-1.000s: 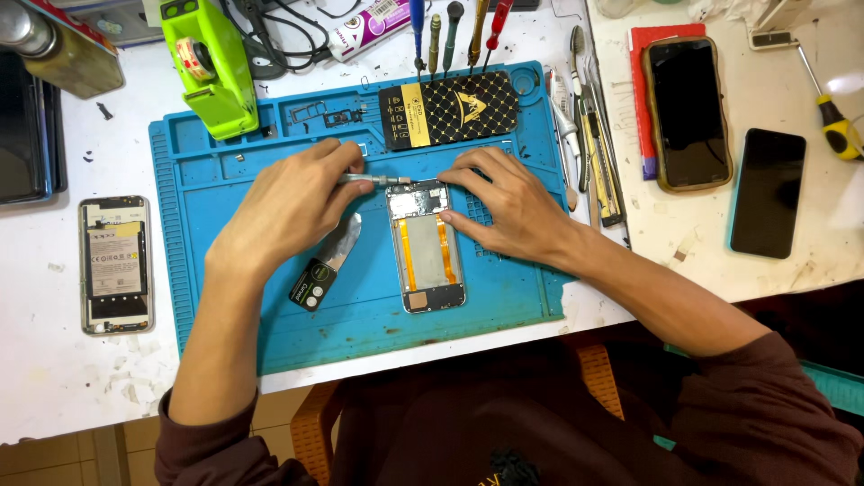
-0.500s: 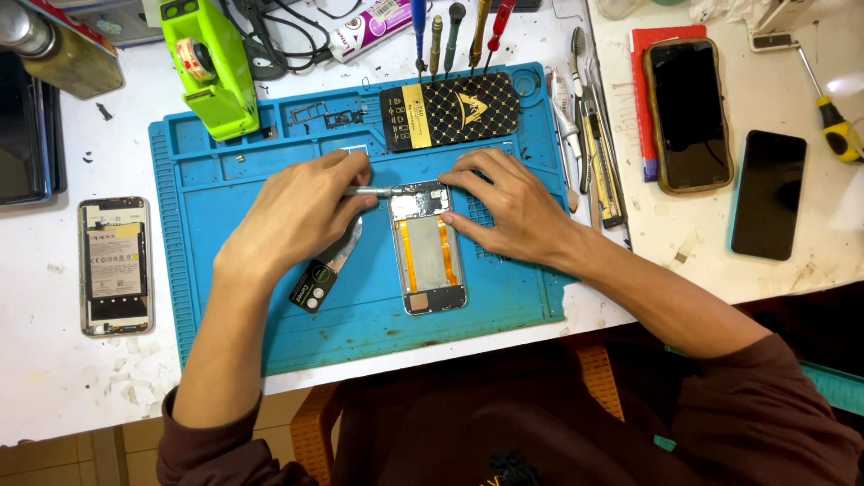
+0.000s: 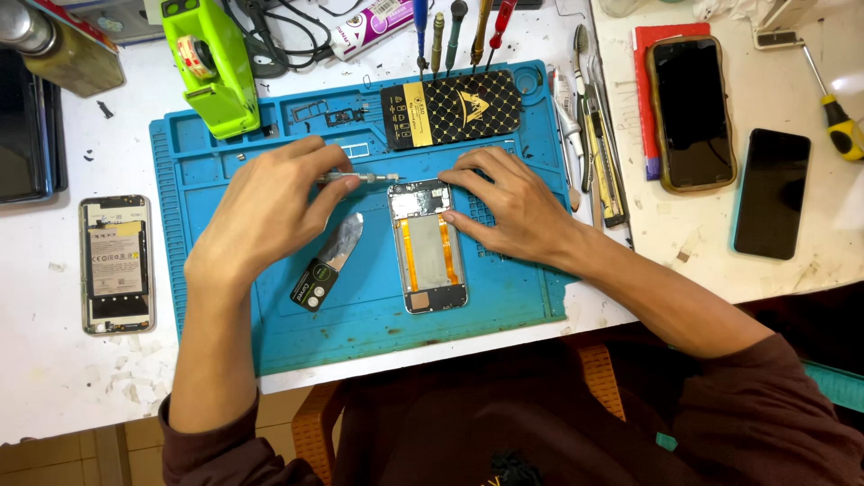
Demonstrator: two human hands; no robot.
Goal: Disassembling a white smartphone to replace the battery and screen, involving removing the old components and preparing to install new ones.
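An opened phone frame (image 3: 427, 247) with orange ribbon strips lies on the blue work mat (image 3: 360, 324). My left hand (image 3: 270, 211) grips a thin silver screwdriver (image 3: 369, 178) held level, its tip at the frame's top edge. My right hand (image 3: 508, 207) rests on the mat and steadies the frame's upper right corner with its fingertips. A small metal-and-black pry tool (image 3: 328, 261) lies on the mat between my left hand and the frame.
A black and gold patterned pad (image 3: 454, 110) lies at the mat's top. A green tool (image 3: 211, 63) stands upper left. Another opened phone (image 3: 115, 263) lies left of the mat. Two dark phones (image 3: 693, 112) (image 3: 769, 193), tweezers (image 3: 598, 153) and screwdrivers (image 3: 450, 31) lie around.
The left hand has shifted the screwdriver slightly along the frame's top edge. The right hand and the phone frame stay where they were.
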